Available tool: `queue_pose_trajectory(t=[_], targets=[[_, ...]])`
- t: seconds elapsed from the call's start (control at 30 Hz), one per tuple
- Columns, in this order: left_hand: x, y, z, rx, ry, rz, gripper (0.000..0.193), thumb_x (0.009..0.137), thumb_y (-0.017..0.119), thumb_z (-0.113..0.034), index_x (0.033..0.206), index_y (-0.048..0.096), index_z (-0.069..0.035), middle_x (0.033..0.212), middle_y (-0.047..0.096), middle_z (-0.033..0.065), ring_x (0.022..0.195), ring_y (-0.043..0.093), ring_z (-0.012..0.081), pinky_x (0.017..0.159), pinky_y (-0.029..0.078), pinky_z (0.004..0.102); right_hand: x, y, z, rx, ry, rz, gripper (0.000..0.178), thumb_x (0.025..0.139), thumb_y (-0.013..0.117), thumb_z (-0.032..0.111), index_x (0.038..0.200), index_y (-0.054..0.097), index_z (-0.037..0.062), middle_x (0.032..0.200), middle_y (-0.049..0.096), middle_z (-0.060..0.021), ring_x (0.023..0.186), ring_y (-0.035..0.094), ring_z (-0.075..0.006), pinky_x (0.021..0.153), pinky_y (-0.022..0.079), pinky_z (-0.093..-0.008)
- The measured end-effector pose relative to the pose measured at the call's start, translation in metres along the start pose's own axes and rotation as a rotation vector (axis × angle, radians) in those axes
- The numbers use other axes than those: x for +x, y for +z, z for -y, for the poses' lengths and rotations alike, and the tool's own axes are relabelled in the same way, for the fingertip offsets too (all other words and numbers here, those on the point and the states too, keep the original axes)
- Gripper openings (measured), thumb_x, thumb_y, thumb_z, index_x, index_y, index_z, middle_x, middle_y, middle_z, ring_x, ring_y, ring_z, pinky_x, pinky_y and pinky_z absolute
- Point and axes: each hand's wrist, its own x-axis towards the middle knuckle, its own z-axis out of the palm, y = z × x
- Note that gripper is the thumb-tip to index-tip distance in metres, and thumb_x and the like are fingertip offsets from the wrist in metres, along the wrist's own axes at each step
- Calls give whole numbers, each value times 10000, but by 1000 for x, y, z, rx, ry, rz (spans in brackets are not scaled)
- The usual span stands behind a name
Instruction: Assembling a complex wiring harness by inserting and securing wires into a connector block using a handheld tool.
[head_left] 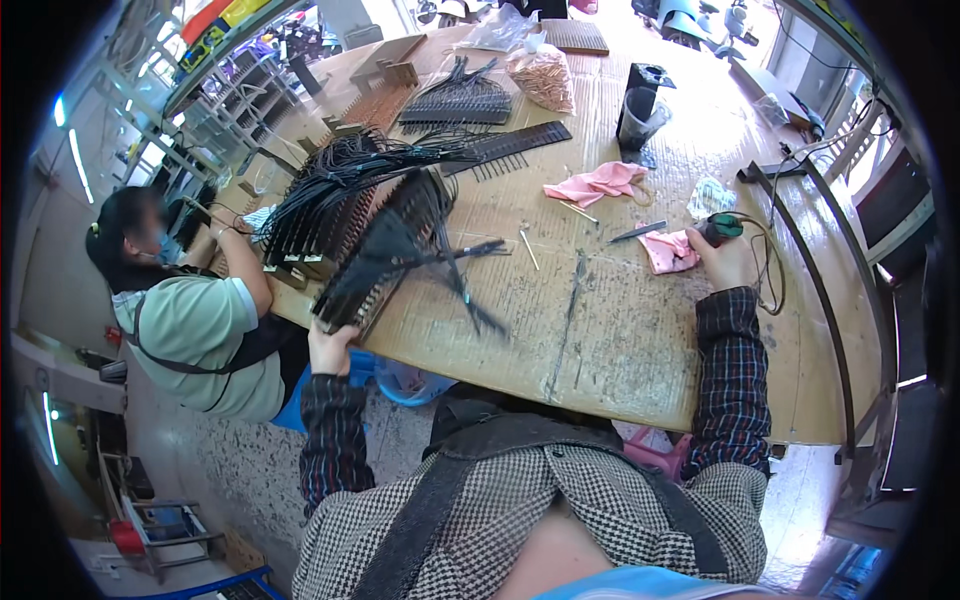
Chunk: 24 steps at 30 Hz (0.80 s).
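Note:
My left hand (332, 350) grips the near end of a long dark slotted rack (350, 290) at the table's left front edge. A bundle of thin black wires (400, 245) fans out over this rack to the right, partly smeared by motion. On the right side, my right hand (722, 262) is closed around a dark green and black corded handheld piece (722, 229); its exact kind is unclear. Its cord (770, 250) loops down beside my forearm. A stained pink cloth (668, 254) lies against that hand, and tweezers (637, 232) lie to its left.
At left a co-worker (200, 320) works beside more wire-filled racks (330, 190). Farther back are a bag of copper-coloured pieces (542, 78), a dark comb-like strip (515, 147) and a clear cup (640, 120). A dark metal frame (825, 270) stands along the right edge.

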Motion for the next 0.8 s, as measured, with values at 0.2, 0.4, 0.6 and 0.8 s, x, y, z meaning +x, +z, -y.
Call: queue_pose_trajectory(t=[0.2, 0.4, 0.6, 0.8], targets=[[11, -51, -10, 143, 6, 180, 487, 721, 538, 121, 1186, 479, -10, 1108, 592, 110, 950, 593, 229, 811, 474, 338, 4, 0, 2, 2, -6, 2, 353, 664, 755, 331, 801, 660, 19, 739, 658, -143, 698, 645, -279, 629, 482, -368], [-13, -8, -19, -282, 32, -2, 364, 884, 476, -130, 1232, 464, -26, 1083, 594, 111, 985, 576, 245, 892, 429, 350, -1, 3, 1, -24, 3, -24, 358, 662, 757, 327, 795, 654, 12, 750, 661, -140, 709, 645, -276, 636, 485, -367], [25, 33, -17, -313, -154, -618, 485, 934, 329, -404, 1179, 524, -33, 1030, 607, 117, 988, 546, 259, 925, 396, 376, -1, -1, 3, -21, 18, -21, 357, 660, 758, 324, 808, 652, 17, 766, 662, -141, 717, 645, -276, 637, 486, -365], [99, -69, -3, -501, -164, 53, 466, 916, 352, -415, 1039, 561, -17, 954, 613, 128, 921, 573, 273, 845, 445, 381, -5, -3, 14, -82, -13, -8, 402, 665, 738, 397, 828, 677, 35, 754, 663, -145, 712, 649, -273, 637, 485, -356]])
